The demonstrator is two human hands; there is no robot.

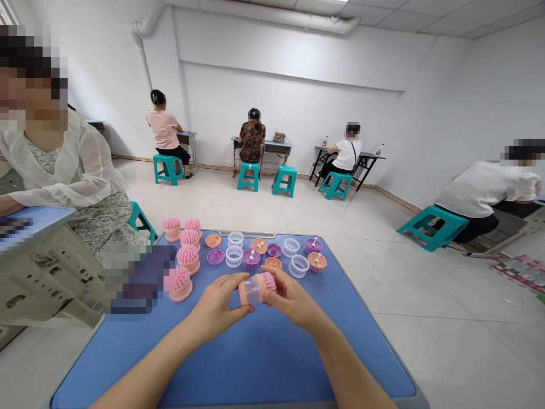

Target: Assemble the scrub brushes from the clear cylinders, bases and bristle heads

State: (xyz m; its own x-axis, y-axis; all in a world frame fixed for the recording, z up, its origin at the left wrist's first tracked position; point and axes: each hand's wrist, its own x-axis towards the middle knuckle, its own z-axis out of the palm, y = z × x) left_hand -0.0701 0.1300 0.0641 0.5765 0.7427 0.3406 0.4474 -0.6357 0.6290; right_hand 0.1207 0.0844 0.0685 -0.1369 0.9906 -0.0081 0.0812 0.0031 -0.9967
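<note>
A person's left hand (219, 298) and right hand (290, 296) clamped on one pink-bristled brush (254, 289), centre frame, clear rings (234, 263) higher up, blue desk (247, 363) below

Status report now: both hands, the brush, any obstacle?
Left hand on brush's smooth end. Right hand on bristled end. Brush held sideways. Loose parts beyond, none blocking.

We count six pink-bristled brushes (188, 260), one held and five on the table (242, 363); four clear rings (234, 258); two orange caps (213, 241); two purple caps (216, 258); two orange bristled heads (317, 264); two purple bristled heads (251, 262); and four white pieces (317, 257). Around us we see six teal stools (284, 176) and five other people (164, 130).
</note>
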